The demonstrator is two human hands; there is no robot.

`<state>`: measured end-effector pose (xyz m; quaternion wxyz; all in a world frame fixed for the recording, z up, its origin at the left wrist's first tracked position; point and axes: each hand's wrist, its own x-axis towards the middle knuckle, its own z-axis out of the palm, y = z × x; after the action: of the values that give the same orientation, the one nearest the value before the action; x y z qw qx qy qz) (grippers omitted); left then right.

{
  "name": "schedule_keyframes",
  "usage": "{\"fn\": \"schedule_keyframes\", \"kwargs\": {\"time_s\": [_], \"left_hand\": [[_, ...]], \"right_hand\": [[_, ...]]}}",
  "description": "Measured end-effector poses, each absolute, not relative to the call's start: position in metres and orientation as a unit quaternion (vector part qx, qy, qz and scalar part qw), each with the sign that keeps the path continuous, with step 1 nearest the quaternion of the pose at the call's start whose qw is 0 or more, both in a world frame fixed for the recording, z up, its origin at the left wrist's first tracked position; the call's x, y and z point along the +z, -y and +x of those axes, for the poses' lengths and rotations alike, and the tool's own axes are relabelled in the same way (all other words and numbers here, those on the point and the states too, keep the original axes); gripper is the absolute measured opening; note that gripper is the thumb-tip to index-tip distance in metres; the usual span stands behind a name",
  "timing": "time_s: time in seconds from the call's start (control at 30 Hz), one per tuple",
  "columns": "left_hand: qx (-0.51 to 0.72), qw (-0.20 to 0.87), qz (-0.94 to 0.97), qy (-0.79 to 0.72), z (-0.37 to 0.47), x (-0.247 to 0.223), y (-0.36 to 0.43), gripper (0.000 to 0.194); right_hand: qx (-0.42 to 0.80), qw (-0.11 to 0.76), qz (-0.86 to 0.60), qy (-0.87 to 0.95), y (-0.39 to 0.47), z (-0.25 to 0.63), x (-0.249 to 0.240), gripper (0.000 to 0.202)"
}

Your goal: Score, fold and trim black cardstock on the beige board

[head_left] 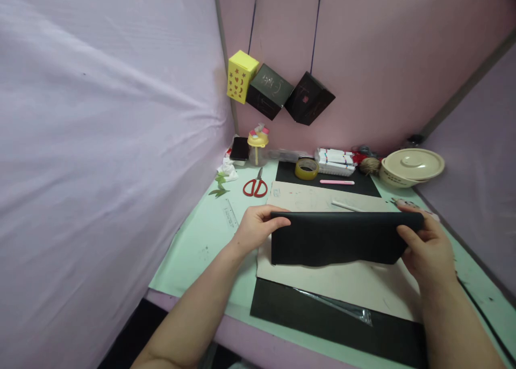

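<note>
- Location: the black sheet (338, 240) is held between the two hands, over the pale board (322, 277) on the table (201, 240); whether its lower edge touches the board cannot be told.
- Left hand (255, 228): clamped on the sheet's upper left corner, thumb on the near face, fingers behind.
- Right hand (430, 250): clamped on the right end, thumb in front, fingers around the back.
- Step in hand, as judged: handling the sheet along its bent upper edge. Good practice calls for light, level pinches, matched corners and even tension, so that no stray crease forms.
- Caution: the lower edge looks slightly wavy; flattening against the board would give firmer support. The white stick (345, 206) lies just beyond and should be cleared first.
- Orientation: the long axis runs left to right, nearly level. The broad face looks toward the near side; the rounded upper edge is uppermost, the wavy edge below.
</note>
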<state>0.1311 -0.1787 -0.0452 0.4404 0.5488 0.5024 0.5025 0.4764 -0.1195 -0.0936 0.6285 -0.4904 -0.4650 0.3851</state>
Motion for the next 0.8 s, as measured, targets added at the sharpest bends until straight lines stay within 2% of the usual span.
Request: {"fn": "schedule_keyframes", "kwargs": {"time_s": [0.63, 0.8], "left_hand": [[0.523, 0.422, 0.547, -0.499, 0.1307, -0.0465, 0.1807, 0.020], [0.522, 0.435, 0.537, -0.500, 0.1318, -0.0485, 0.1802, 0.024]], "right_hand": [[0.387, 0.649, -0.453, 0.472, 0.1245, 0.4733, -0.0885, 0.048], [0.401, 0.606, -0.497, 0.474, 0.1216, 0.4763, -0.0902, 0.054]]}}
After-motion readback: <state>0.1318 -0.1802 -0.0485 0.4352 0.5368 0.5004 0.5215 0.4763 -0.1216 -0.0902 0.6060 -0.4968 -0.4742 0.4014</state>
